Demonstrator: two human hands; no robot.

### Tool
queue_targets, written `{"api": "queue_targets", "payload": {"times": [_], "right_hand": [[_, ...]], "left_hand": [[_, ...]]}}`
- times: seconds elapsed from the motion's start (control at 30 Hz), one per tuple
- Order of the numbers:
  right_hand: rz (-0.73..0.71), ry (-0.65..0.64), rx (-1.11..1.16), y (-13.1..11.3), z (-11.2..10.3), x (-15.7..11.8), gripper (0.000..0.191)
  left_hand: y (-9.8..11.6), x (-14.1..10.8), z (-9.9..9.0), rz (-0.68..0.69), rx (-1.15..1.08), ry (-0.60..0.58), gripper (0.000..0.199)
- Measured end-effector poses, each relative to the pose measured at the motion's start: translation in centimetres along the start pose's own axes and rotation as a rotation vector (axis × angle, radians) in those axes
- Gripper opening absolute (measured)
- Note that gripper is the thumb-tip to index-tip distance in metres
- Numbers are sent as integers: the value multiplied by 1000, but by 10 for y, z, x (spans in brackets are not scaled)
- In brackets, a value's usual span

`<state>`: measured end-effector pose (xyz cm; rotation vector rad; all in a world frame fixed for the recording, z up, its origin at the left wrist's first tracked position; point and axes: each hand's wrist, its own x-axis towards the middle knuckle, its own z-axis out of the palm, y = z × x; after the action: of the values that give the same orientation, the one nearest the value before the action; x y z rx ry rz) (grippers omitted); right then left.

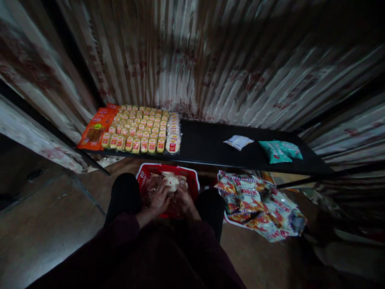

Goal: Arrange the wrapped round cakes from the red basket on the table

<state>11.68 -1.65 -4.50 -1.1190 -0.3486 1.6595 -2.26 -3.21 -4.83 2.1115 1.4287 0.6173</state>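
Note:
My left hand [160, 199] reaches into a red plastic basket [194, 176] between my knees, its fingers closed on the near left side of a round white packaged cake [172, 183]. From the other side, my right hand [184, 199] presses its fingers against the same cake; the fingertips are partly hidden. Clear film glints around the cake, which has a small red mark on top. More clear-wrapped packets [152, 182] lie under and beside it, too dark to name.
Ahead stands a black shelf [201, 140] bearing rows of small wrapped cakes [135, 130], orange packets [95, 130], a white packet [239, 141] and teal packets [275, 151]. Right of my knee, a basket overflows with snack bags [249, 194]. Striped curtains [180, 60] hang behind.

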Motion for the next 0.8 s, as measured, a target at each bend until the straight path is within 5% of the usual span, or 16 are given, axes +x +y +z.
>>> {"api": "queue_targets", "payload": {"times": [0.27,0.43,0.6,0.8], "right_hand": [[129,-37,53,2,-7,2,30],[112,-1,40,7,-9,6,39],[69,191,-22,16,-15,11,42],[56,63,-23,21,-10,10,48]], "left_hand": [[2,5,-1,-98,-112,42,49],[12,19,1,-434,-447,165,31],[15,30,-4,-923,-1150,193,16],[8,17,-9,-975,-1372,113,27]]}}
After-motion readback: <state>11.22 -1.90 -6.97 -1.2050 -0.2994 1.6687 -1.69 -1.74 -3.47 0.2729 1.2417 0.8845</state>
